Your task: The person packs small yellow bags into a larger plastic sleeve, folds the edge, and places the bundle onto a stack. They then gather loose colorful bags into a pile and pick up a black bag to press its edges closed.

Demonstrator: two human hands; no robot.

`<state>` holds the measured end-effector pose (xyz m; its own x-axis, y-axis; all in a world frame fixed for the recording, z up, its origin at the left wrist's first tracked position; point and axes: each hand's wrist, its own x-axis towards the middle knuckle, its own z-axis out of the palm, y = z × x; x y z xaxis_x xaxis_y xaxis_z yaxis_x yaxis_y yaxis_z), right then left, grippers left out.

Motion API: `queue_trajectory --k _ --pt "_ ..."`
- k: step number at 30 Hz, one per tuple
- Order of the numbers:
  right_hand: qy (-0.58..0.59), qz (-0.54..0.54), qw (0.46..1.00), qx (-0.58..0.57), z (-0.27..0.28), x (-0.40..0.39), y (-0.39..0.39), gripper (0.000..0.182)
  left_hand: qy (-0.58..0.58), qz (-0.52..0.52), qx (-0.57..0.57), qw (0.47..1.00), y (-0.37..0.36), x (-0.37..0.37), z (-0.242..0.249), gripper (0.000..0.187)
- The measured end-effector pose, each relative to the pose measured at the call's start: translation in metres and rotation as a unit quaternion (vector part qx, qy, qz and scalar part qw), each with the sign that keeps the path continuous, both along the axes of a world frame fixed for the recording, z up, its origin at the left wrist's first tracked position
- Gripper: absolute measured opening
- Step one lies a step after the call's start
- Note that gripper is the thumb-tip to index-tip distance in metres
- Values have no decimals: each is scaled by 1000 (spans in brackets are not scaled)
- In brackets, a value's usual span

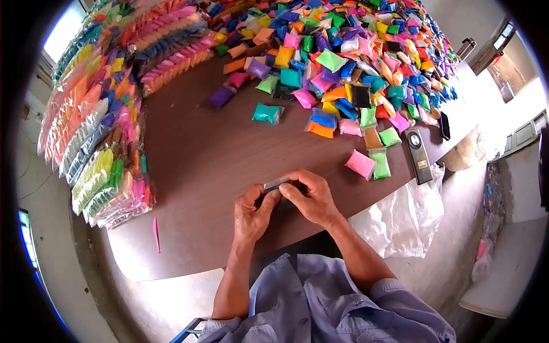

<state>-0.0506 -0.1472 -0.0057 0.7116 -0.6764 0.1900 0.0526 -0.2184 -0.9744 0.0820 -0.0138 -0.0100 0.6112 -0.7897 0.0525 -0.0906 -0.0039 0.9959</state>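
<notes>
Near the front edge of the brown table (189, 171), my left hand (252, 214) and my right hand (313, 199) meet over a small dark packet (277, 183) with a clear plastic edge. Both hands are closed on it, thumbs side by side on top. Fingers cover most of the packet, so its contents are hard to see. A pink packet (361, 164) and a light green packet (379, 163) lie to the right, apart from my right hand. Beyond my hands is a teal packet (267, 114).
A large heap of colourful packets (343, 63) covers the far side. Bundled clear bags of packets (103, 137) are stacked at left. A pink plastic tool (156, 235) lies front left. At right are a dark box-like device (418, 155) and a clear plastic bag (400, 220).
</notes>
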Motion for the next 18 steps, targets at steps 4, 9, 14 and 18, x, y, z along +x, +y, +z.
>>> queue_trajectory --k 4,9,14,18 --pt "-15 -37 999 15 -10 1 -2 19 -81 -25 74 994 0 1 10 23" --pt "-18 -39 998 39 -7 3 -1 22 -105 -9 64 992 -6 -4 10 23" --pt "-9 -18 1000 -23 1 4 1 26 -54 7 34 998 -4 0 -4 23" --pt "-10 -19 1000 19 -4 2 0 28 -87 1 39 995 -3 -1 1 24"
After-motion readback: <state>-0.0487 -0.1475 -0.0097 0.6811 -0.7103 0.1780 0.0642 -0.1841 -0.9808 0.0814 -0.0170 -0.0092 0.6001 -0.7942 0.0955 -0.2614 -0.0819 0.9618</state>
